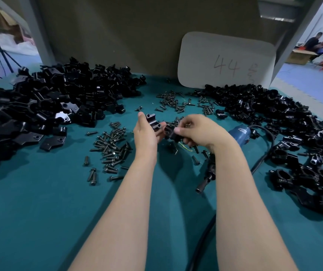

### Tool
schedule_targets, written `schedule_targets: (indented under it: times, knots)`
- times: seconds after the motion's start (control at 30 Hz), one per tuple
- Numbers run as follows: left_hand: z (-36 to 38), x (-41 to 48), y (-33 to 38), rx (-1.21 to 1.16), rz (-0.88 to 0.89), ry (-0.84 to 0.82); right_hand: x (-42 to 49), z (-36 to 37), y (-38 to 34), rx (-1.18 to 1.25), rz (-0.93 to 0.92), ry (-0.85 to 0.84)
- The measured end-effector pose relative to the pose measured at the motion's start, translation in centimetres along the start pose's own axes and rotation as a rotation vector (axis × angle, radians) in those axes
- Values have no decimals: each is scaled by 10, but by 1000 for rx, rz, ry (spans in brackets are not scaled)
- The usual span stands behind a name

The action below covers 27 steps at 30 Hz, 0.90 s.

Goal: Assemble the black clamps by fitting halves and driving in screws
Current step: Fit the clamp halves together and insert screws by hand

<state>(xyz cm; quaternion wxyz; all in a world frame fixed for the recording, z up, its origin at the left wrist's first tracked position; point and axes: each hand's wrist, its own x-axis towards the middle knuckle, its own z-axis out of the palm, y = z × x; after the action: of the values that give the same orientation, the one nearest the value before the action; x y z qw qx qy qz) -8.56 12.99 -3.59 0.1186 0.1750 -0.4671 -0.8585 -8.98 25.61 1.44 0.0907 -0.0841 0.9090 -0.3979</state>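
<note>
- My left hand holds the first half in its curled fingers, with the thumb up at 11 o'clock.
- My right hand pinches the second half between thumb and fingers.
- The second half sits at 4 o'clock from the first half, very near. I cannot tell if they touch.
- The first half's long side runs from 11 to 5 o'clock. I think the right hand should slide its piece over to 10 o'clock to join them.
- Both halves are black, hard and shiny, with a round scoop and small screw holes.
- The screws lie at 7 o'clock from my hands, dark and thin.
- The blue screwdriver lies at 3 o'clock on the green table.
- A heap of loose parts is at 9 o'clock.
</note>
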Motion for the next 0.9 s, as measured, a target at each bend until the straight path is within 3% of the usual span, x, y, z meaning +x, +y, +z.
schedule_targets:
  times: [0.13, 0.3, 0.37, 0.47, 0.53, 0.73, 0.9]
  knots:
    - [3, -4, 0, 11, 0, -69, 5, 1, 3, 345, -45, 156]
    - [3, -3, -4, 67, 64, -163, 8, 9, 4, 417, -83, 195]
    - [2, -3, -5, 100, 88, -158, 8, 11, 3, 368, -67, 213]
    - [1, -2, -7, 146, 115, -130, 9, 15, -1, 26, -100, 276]
    - [1, -2, -7, 151, 144, -106, 10, 18, -2, -50, -121, 320]
    - [4, -8, -8, 179, 184, -183, 7, 16, -1, 647, -53, 220]
    - [4, -9, -12, 374, 307, -222, 9, 22, 0, 658, -1, 188]
